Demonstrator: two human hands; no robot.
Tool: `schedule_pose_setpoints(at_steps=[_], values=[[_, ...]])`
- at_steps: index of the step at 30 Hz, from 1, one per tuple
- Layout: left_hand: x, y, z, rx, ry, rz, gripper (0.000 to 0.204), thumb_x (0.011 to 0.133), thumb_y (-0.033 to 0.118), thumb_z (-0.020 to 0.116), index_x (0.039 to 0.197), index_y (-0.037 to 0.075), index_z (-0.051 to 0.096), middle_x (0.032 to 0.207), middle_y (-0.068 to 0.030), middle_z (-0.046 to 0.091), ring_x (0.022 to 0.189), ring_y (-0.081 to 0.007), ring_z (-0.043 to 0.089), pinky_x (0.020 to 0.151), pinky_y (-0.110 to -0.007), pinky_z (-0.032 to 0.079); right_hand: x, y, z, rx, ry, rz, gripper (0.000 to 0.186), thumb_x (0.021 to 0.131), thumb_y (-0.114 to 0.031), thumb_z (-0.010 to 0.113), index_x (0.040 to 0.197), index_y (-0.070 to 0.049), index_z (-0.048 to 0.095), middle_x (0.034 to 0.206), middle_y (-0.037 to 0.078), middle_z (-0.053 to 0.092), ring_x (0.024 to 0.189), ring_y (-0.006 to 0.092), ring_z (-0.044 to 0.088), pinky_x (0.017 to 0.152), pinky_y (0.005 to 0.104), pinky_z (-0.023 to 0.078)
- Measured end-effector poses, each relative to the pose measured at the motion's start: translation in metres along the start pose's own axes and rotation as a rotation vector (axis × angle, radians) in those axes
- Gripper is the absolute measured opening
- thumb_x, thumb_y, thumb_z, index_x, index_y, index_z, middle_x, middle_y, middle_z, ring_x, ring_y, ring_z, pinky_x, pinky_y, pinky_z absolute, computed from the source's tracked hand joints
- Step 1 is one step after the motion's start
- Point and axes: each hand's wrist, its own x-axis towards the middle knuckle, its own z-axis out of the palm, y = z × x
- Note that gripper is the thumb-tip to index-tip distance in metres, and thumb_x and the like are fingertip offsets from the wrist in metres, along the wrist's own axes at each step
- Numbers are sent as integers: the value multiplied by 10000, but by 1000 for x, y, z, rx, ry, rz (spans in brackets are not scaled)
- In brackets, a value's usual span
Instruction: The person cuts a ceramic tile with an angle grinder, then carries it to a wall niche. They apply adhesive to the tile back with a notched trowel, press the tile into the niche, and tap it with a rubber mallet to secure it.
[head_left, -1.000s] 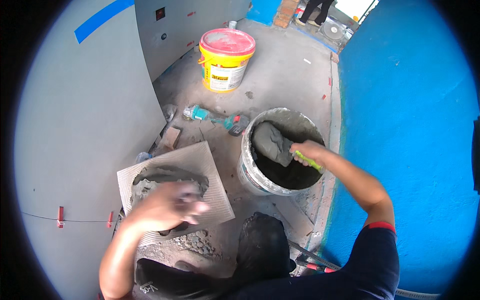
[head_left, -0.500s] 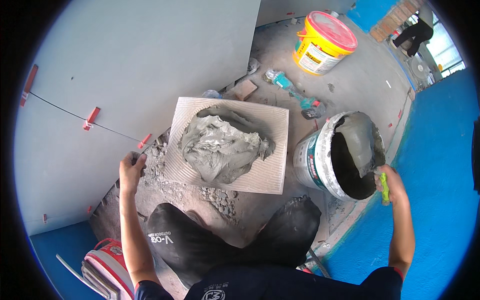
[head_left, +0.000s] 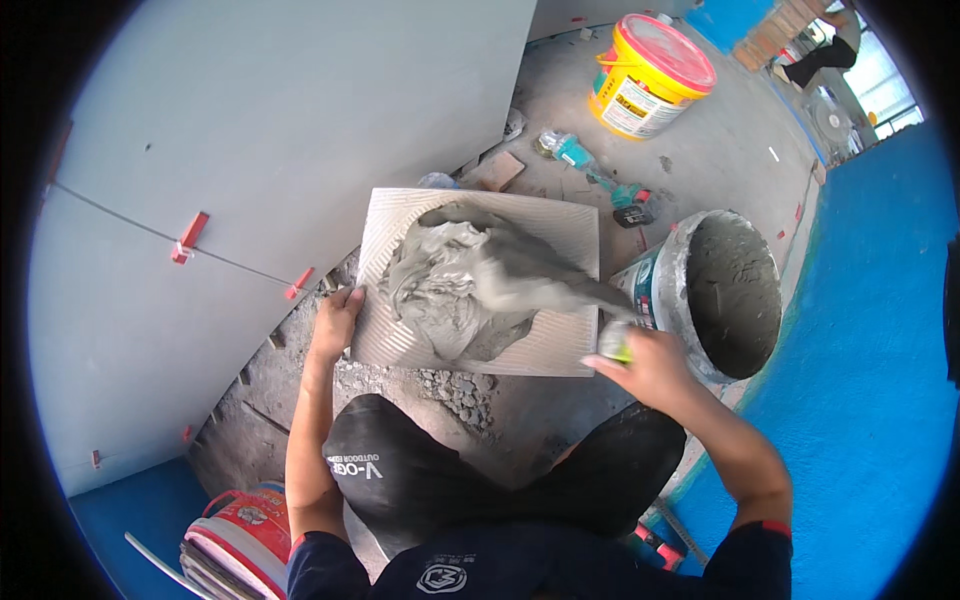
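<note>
A square tile with a ridged back lies in front of my knees, and a heap of wet grey mortar covers its middle. My left hand is closed on the tile's left edge. In my right hand is the green handle of a trowel. The trowel's blade, blurred by motion, reaches left over the tile into the mortar; mortar hides most of its shape. To the right, close by my right hand, a white bucket leans toward me with grey mortar inside.
A yellow bucket with a red lid stands at the back. Nearer lies a teal power tool. A grey panel with red wedges rises at left. Blue wall at right; red bucket at lower left; rubble by my knees.
My right hand has brought the trowel left, out of the bucket and onto the mortar on the tile. My left hand has moved right and taken hold of the tile's edge.
</note>
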Motion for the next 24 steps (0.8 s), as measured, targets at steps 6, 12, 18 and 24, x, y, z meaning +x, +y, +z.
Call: schedule_pose_setpoints(at_steps=[6,12,18,24], values=[[-4,-19,5,-93,67,7,407,1030,342,567,1029,-49,682,810,-171,694,759,-196,616,781,-371,498,22,-40,-35,75,-306,120,594,825,-546,759,751,35,657,728,233,668,662,425,666,621,470,523],[-4,-26,9,-310,36,20,386,1050,322,552,1011,-37,686,816,-99,682,769,-137,573,757,-334,484,1,-75,-91,372,-204,46,421,876,-316,768,1016,49,610,897,191,657,739,307,603,710,393,501],[-6,-29,12,-334,24,43,402,1059,333,541,950,-42,638,840,-71,615,804,-143,512,777,-325,452,-11,-80,-60,95,-47,-32,640,938,-448,686,1167,128,530,933,307,653,880,498,658,754,495,537],[-2,-32,17,-349,69,110,418,1067,350,527,917,-24,640,785,-17,587,774,-111,477,741,-306,437,25,-96,-33,-377,-260,-107,456,976,-380,638,1022,55,507,805,295,658,718,428,700,617,472,580]])
